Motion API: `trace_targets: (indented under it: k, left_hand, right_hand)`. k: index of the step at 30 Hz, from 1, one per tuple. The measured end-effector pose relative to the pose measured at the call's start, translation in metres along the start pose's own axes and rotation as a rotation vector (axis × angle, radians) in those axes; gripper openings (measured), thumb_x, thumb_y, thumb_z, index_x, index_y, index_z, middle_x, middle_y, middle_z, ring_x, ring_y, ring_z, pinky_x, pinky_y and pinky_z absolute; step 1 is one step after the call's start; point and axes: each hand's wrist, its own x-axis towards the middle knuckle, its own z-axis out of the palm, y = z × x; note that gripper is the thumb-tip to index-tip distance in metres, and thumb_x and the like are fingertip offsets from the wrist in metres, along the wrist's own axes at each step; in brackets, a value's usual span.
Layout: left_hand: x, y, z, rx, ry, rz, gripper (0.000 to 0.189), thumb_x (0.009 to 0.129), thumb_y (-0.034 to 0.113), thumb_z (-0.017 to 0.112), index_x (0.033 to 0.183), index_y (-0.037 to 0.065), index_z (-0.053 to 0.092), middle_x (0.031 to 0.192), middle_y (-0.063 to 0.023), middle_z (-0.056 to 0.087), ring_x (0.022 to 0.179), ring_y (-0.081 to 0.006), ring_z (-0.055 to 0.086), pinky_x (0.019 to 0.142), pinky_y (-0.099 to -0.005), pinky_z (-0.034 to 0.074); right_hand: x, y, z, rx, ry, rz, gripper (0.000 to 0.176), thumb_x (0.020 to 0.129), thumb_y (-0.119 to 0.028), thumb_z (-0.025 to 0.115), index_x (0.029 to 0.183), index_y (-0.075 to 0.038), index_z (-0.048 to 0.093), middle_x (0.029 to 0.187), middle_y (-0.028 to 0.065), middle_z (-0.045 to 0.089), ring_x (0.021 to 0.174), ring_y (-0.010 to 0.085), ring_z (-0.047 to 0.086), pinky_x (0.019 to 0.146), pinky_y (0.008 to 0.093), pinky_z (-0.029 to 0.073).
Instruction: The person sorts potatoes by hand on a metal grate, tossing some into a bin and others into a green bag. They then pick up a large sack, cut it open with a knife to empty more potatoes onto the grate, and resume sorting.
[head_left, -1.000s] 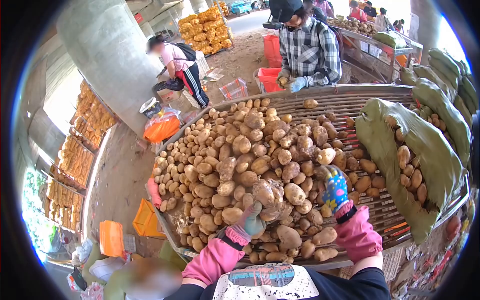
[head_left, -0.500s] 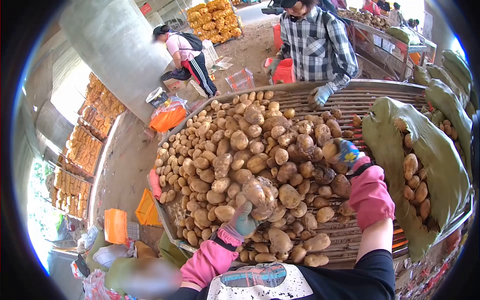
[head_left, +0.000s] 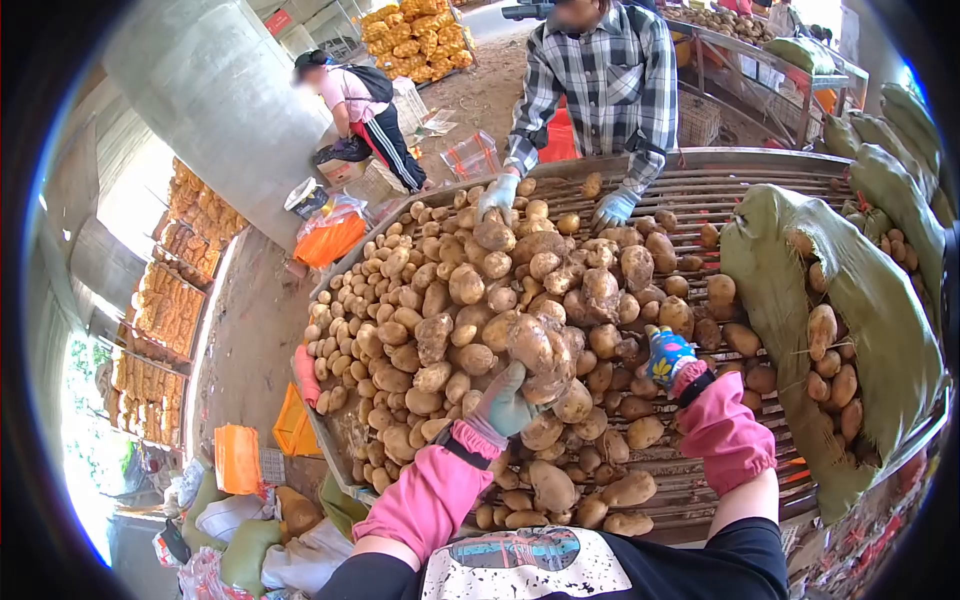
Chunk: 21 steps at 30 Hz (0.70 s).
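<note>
My left hand (head_left: pixel 508 402), in a grey-green glove, grips a large knobby potato (head_left: pixel 545 352) from its lower left, above the heap. My right hand (head_left: pixel 668 360) wears a blue flowered glove and is low over the right part of the heap. Its fingers look apart, reaching among small potatoes, with nothing visibly held. A round potato (head_left: pixel 676 318) lies just beyond it. The heap of potatoes (head_left: pixel 400 320) covers much of a slatted metal sorting table (head_left: pixel 800 180). Pink sleeves cover both my forearms.
Across the table a person in a checked shirt (head_left: pixel 600 80) has two gloved hands at the heap's far edge. A green sack (head_left: pixel 870 290) with potatoes lies at right. Orange crates (head_left: pixel 235 455) stand left. Another person (head_left: pixel 360 110) bends by a pillar (head_left: pixel 210 110).
My left hand has raised the knobby potato slightly, up and right. My right hand has let go of a potato and moved down-left. The other person's hand has come onto the heap.
</note>
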Motion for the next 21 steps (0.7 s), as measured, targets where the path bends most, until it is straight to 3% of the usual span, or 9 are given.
trace_targets:
  k: [4, 7, 8, 12, 18, 21]
  left_hand:
    - [0.026, 0.003, 0.001, -0.066, -0.020, -0.013, 0.056, 0.096, 0.039, 0.056, 0.143, 0.014, 0.041, 0.144, -0.0064, 0.046, 0.134, -0.0264, 0.044, 0.114, -0.0492, 0.034]
    - [0.043, 0.005, -0.002, -0.076, 0.012, -0.038, 0.055, 0.097, 0.039, 0.054, 0.143, 0.012, 0.041, 0.144, -0.0076, 0.046, 0.134, -0.0280, 0.043, 0.114, -0.0494, 0.034]
    - [0.047, 0.008, 0.010, -0.100, 0.068, 0.000, 0.053, 0.097, 0.037, 0.055, 0.139, 0.006, 0.044, 0.137, -0.0117, 0.053, 0.126, -0.0282, 0.052, 0.108, -0.0469, 0.043]
    - [0.064, 0.015, 0.005, -0.071, 0.038, 0.022, 0.051, 0.099, 0.035, 0.054, 0.140, 0.007, 0.043, 0.137, -0.0129, 0.052, 0.125, -0.0292, 0.052, 0.107, -0.0475, 0.044]
    - [0.081, 0.018, -0.008, -0.076, 0.076, 0.014, 0.052, 0.098, 0.036, 0.055, 0.140, 0.009, 0.042, 0.137, -0.0136, 0.052, 0.124, -0.0304, 0.053, 0.103, -0.0496, 0.047]
    - [0.084, 0.020, -0.003, -0.110, 0.088, -0.013, 0.053, 0.098, 0.036, 0.055, 0.141, 0.008, 0.042, 0.136, -0.0146, 0.052, 0.124, -0.0303, 0.053, 0.103, -0.0497, 0.047]
  right_hand:
    - [0.036, 0.020, 0.034, 0.121, 0.003, -0.055, 0.087, 0.062, -0.037, 0.085, 0.132, -0.001, 0.048, 0.119, 0.0238, 0.057, 0.109, 0.0366, 0.061, 0.092, 0.0416, 0.051]
    - [0.030, 0.015, 0.027, 0.207, -0.015, -0.019, 0.081, 0.064, -0.029, 0.085, 0.131, -0.002, 0.047, 0.123, 0.0244, 0.056, 0.114, 0.0388, 0.057, 0.094, 0.0419, 0.050]
    - [0.028, 0.016, 0.024, 0.212, -0.010, -0.037, 0.081, 0.064, -0.029, 0.086, 0.130, -0.002, 0.047, 0.124, 0.0243, 0.055, 0.114, 0.0388, 0.057, 0.094, 0.0414, 0.051]
    - [0.024, 0.022, 0.025, 0.183, 0.015, -0.114, 0.080, 0.065, -0.026, 0.086, 0.132, -0.003, 0.048, 0.121, 0.0235, 0.056, 0.114, 0.0384, 0.057, 0.094, 0.0422, 0.050]
    - [0.034, 0.024, 0.013, 0.085, -0.109, -0.262, 0.083, 0.063, -0.024, 0.086, 0.134, -0.004, 0.048, 0.122, 0.0210, 0.058, 0.113, 0.0373, 0.059, 0.094, 0.0420, 0.050]
    - [0.042, 0.039, 0.018, 0.221, -0.091, -0.336, 0.084, 0.062, -0.022, 0.087, 0.134, -0.004, 0.049, 0.122, 0.0211, 0.059, 0.112, 0.0374, 0.059, 0.094, 0.0411, 0.049]
